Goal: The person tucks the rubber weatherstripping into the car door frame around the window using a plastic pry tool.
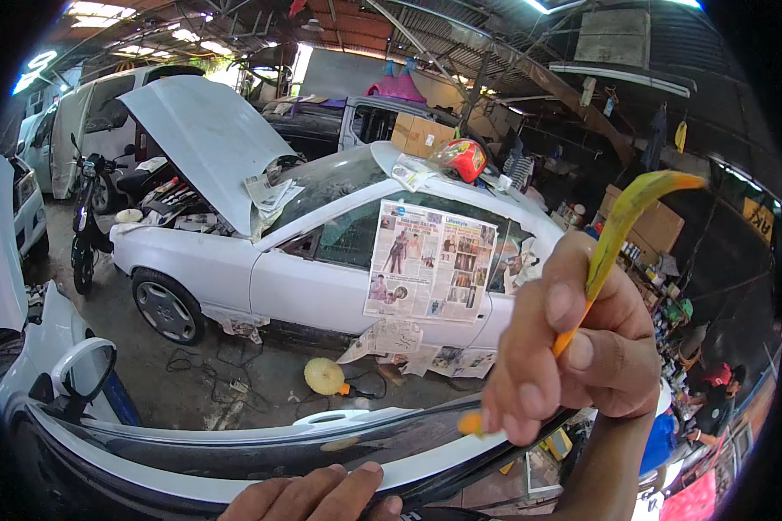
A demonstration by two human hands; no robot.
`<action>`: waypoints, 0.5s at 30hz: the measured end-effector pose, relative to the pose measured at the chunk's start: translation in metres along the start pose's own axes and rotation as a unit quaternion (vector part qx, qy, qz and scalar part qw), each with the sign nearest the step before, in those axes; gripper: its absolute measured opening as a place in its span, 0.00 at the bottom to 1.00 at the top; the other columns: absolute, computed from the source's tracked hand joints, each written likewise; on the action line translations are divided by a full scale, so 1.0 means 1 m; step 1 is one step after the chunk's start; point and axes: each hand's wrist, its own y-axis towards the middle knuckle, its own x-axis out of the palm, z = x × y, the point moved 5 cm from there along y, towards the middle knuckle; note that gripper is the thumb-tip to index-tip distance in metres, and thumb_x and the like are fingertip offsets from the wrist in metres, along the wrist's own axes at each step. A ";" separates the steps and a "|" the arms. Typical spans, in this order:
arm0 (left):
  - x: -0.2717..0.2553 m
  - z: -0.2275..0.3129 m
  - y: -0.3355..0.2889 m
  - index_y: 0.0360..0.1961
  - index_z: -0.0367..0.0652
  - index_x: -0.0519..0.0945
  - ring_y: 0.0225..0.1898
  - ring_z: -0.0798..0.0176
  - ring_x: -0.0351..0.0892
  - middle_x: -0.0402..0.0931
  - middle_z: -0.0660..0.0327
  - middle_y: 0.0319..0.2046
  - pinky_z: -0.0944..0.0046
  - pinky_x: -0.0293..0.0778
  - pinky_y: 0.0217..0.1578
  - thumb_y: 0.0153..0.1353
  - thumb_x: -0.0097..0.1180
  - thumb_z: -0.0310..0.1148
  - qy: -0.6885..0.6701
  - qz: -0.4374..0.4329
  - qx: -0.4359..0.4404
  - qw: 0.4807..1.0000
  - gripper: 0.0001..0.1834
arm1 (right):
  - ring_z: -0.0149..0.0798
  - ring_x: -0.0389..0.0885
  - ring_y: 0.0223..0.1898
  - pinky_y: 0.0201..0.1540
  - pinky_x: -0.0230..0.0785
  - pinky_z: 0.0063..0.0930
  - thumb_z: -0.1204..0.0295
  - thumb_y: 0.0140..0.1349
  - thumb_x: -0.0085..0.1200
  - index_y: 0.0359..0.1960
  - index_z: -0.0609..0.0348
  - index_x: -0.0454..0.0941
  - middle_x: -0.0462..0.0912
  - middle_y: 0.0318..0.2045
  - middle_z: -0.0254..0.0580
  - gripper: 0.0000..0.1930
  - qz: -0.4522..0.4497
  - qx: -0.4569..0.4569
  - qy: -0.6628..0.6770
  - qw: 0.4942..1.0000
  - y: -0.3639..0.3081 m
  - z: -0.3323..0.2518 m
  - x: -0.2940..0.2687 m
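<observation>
My right hand (608,365) is raised at the right, fingers closed round a slim, curved yellow-and-orange pry tool (619,230). Its bent flat end points up and to the right, and an orange tip shows below my fingers. At the bottom, my left hand (321,497) lies with fingers stretched out on or just over the white edge of the nearest car (443,460); contact is hard to tell. Dark glass and black trim run along that edge. Nothing shows in my left hand, though its palm is hidden.
A white car (208,260) with raised hood stands beyond, newspaper (430,260) over its side window. A round pale-yellow pad tool (324,377) and cables lie on the floor. A motorcycle (87,213) stands left; a person (719,404) is low at the right, near cluttered shelves.
</observation>
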 end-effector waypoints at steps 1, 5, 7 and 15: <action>0.000 0.002 -0.002 0.31 0.44 0.81 0.36 0.58 0.82 0.82 0.55 0.41 0.63 0.72 0.28 0.52 0.65 0.27 -0.008 0.001 -0.001 1.000 0.05 | 0.49 0.82 0.26 0.34 0.80 0.48 0.74 0.68 0.49 0.44 0.58 0.62 0.76 0.25 0.51 0.09 0.031 0.013 0.045 0.998 -0.007 -0.003 0.001; -0.002 0.003 -0.007 0.31 0.46 0.81 0.37 0.59 0.82 0.81 0.57 0.42 0.63 0.72 0.30 0.52 0.64 0.28 -0.001 -0.008 0.019 1.000 0.05 | 0.46 0.79 0.26 0.35 0.79 0.49 0.76 0.66 0.47 0.47 0.60 0.61 0.74 0.27 0.51 0.11 0.082 0.025 0.130 0.988 -0.023 -0.003 0.015; -0.003 0.002 -0.008 0.31 0.46 0.81 0.38 0.59 0.81 0.81 0.57 0.42 0.63 0.72 0.31 0.53 0.64 0.29 -0.009 -0.007 0.015 1.000 0.04 | 0.42 0.79 0.31 0.43 0.78 0.48 0.75 0.68 0.46 0.49 0.60 0.61 0.74 0.30 0.50 0.11 0.086 0.044 0.152 0.984 -0.027 0.004 0.026; -0.006 -0.001 -0.010 0.33 0.47 0.81 0.40 0.59 0.80 0.79 0.56 0.43 0.62 0.72 0.33 0.55 0.61 0.30 -0.018 -0.024 0.032 0.999 0.05 | 0.39 0.78 0.38 0.53 0.75 0.48 0.76 0.72 0.39 0.54 0.58 0.59 0.74 0.36 0.47 0.11 0.067 0.058 0.165 0.982 -0.026 0.025 0.041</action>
